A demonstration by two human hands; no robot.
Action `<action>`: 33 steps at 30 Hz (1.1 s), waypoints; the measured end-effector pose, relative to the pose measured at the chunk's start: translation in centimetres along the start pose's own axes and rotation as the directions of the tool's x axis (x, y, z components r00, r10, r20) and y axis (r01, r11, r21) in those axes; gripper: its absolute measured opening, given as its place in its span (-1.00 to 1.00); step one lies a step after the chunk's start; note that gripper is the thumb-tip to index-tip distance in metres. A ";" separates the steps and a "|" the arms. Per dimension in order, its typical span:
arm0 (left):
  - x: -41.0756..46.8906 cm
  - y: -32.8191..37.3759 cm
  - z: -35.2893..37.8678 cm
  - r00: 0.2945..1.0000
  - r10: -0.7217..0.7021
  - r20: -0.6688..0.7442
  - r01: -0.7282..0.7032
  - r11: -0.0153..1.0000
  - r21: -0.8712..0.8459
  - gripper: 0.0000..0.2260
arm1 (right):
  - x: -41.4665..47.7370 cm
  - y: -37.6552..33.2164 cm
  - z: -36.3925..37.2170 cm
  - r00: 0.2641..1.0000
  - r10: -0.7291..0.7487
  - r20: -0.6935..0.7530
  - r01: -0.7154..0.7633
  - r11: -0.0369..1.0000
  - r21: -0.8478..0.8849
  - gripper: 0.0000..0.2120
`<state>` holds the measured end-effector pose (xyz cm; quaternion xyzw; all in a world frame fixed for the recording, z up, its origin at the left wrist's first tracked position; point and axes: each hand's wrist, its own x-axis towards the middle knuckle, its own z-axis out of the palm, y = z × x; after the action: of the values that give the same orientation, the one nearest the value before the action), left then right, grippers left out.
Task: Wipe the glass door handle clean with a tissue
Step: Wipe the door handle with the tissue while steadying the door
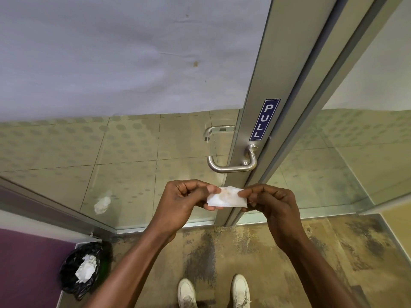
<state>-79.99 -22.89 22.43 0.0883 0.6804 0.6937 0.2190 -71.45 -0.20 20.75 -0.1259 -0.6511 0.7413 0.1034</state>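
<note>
A folded white tissue (226,197) with a faint brownish smear is stretched between my two hands, below the handle. My left hand (182,200) pinches its left end and my right hand (270,202) pinches its right end. The brushed steel lever handle (231,167) sticks out from the metal door stile (250,121), just under a blue PULL sticker (264,119). The tissue hangs a short way beneath the handle and does not touch it. Through the glass (155,141) I see the matching handle on the other side (213,130).
A bin lined with a black bag (81,270) holding crumpled tissues stands at the lower left by a purple wall. A crumpled tissue (102,204) shows in or behind the glass. My white shoes (213,292) stand on a mottled brown floor.
</note>
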 end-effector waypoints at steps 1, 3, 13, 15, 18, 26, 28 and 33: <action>0.0 -0.1 0.0 1.000 0.004 -0.013 -0.003 1.000 0.024 -0.95 | 0.0 0.2 0.0 1.000 0.002 -0.030 -0.002 1.000 -0.008 -0.78; 0.0 -0.5 0.1 0.999 0.008 -0.034 -0.005 0.996 0.090 -0.90 | 0.0 0.4 0.1 0.998 0.017 -0.063 -0.018 1.000 -0.009 -0.84; 0.8 -0.6 0.7 0.992 0.108 0.063 -0.121 0.952 0.279 -0.73 | -0.2 0.7 0.5 0.985 0.164 0.050 -0.151 0.967 -0.203 -0.91; 1.1 -0.4 0.8 0.983 0.181 0.025 -0.179 0.923 0.341 -0.77 | 0.1 0.9 0.5 0.992 0.106 -0.071 -0.119 0.970 -0.214 -0.90; 1.7 0.7 0.4 0.889 0.457 -0.004 -0.391 0.765 0.511 -0.84 | 1.5 0.6 -0.4 0.948 -0.101 -0.303 -0.012 0.937 -0.348 -0.89; 5.9 5.9 -1.6 0.386 0.901 0.197 -0.555 0.057 0.830 -0.70 | 6.6 1.7 -3.4 0.693 -0.713 -0.108 0.322 0.440 -0.838 -0.83; 6.9 7.0 -1.8 0.344 0.912 0.224 -0.500 -0.024 0.866 -0.58 | 7.1 2.8 -3.6 0.705 -0.707 0.056 0.371 0.300 -0.879 -0.72; 9.0 8.1 -3.2 0.364 0.900 0.241 -0.408 -0.078 0.910 -0.33 | 6.9 4.8 -3.7 0.739 -0.595 0.317 0.478 0.130 -0.869 -0.52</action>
<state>-90.79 -21.81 28.58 0.3581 0.8040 0.2178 -0.4218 -76.77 4.88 15.16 0.0418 -0.9386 0.1515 0.3072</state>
